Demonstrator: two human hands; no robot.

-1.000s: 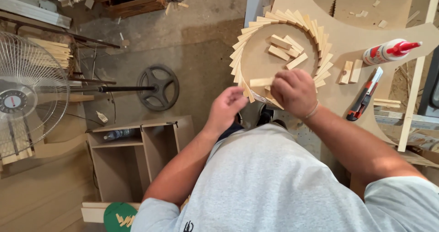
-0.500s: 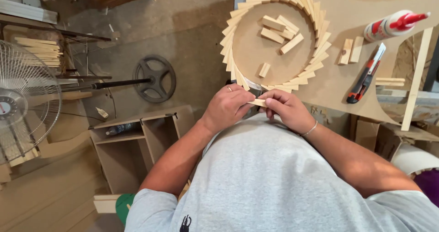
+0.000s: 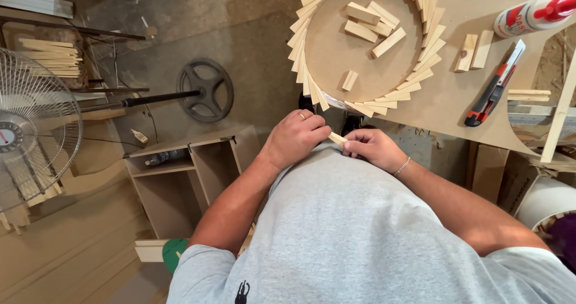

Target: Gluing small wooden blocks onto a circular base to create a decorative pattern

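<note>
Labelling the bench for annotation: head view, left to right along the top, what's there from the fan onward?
Fan → wheel-shaped stand base → ring of wooden slats → loose blocks inside the ring → two small blocks → utility knife → glue bottle.

Glue bottle (image 3: pixel 536 13), white with red cap, is laid on its side at 1 o'clock on the board (image 3: pixel 474 106). Utility knife (image 3: pixel 495 84), red and black, is seen just below it, at 2 o'clock. Wire-guarded fan (image 3: pixel 33 130) is placed at 9 o'clock. A black wheel (image 3: pixel 206 90) on a rod is noted at 11 o'clock. An open wooden cabinet (image 3: pixel 180 178) is set on the floor at 8 o'clock.
</note>
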